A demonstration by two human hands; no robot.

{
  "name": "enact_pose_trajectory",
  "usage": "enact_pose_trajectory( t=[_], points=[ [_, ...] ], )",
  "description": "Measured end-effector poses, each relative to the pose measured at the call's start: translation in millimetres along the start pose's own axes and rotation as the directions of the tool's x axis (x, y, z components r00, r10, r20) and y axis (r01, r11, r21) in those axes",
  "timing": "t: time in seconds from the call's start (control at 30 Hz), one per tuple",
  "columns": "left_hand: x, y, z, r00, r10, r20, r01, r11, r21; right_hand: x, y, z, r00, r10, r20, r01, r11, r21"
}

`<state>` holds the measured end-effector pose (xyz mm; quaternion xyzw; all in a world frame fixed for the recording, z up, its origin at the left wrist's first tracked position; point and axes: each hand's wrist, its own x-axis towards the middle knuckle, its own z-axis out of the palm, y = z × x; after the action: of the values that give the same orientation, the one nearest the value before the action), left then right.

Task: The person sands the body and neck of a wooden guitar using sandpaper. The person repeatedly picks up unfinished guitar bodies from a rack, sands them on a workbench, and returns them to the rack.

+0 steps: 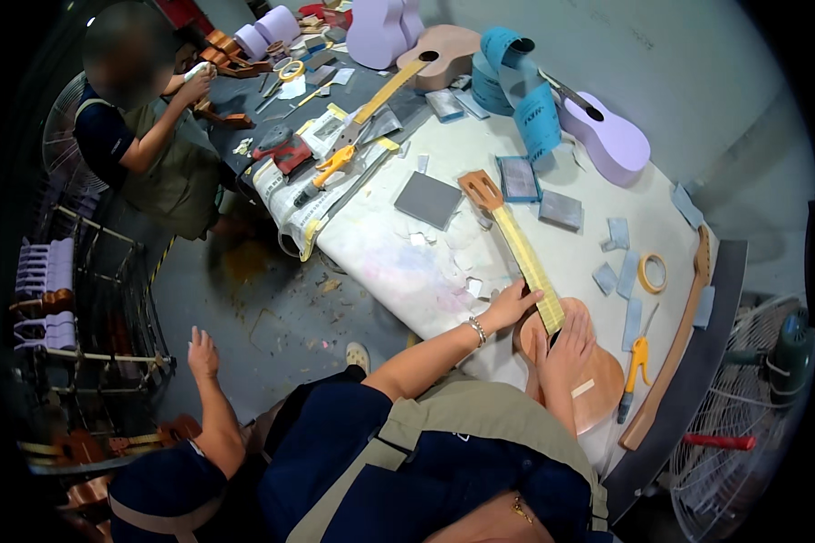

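Note:
A bare-wood ukulele (600, 378) lies on the white-covered table right in front of me. Its neck slants away to the far left, with yellow tape along the fingerboard (523, 248) and a slotted headstock at the end. My left hand (513, 306), a bracelet at its wrist, grips the neck close to the body. Flat against the top, beside the sound hole, lies my right hand (566, 349) with its fingers stretched out. Whether anything thin sits under the right palm is hidden. A yellow-handled air blow gun (639, 362) rests right of the body.
Sanding pads (519, 178), a grey abrasive sheet (428, 200), masking tape (652, 272) and a loose wooden neck (670, 366) lie around. Blue sandpaper (536, 118) and lilac instruments (607, 140) stand behind. A fan (743, 407) is at right; co-workers (154, 154) are at left.

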<state>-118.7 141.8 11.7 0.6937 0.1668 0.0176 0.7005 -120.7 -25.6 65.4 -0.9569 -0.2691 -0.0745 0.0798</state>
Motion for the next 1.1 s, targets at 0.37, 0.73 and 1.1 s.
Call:
enact_pose_trajectory(
  t=[0.37, 0.73, 1.1],
  points=[
    [-15.7, 13.0, -63.8, 0.938, -0.006, -0.346, -0.056, 0.984, -0.171, 20.5, 4.5, 10.2, 0.99, -0.141, 0.015, 0.138, 0.982, 0.13],
    [107.0, 44.5, -353.8, 0.44, 0.41, -0.799, -0.188, 0.912, 0.364, 103.9, -65.1, 30.5, 0.973, 0.092, 0.21, -0.122, 0.983, 0.135],
    [251.3, 61.0, -588.7, 0.501, 0.317, -0.806, 0.466, 0.685, 0.559, 119.0, -90.3, 28.4, 0.972, 0.173, 0.156, -0.182, 0.982, 0.046]
  ],
)
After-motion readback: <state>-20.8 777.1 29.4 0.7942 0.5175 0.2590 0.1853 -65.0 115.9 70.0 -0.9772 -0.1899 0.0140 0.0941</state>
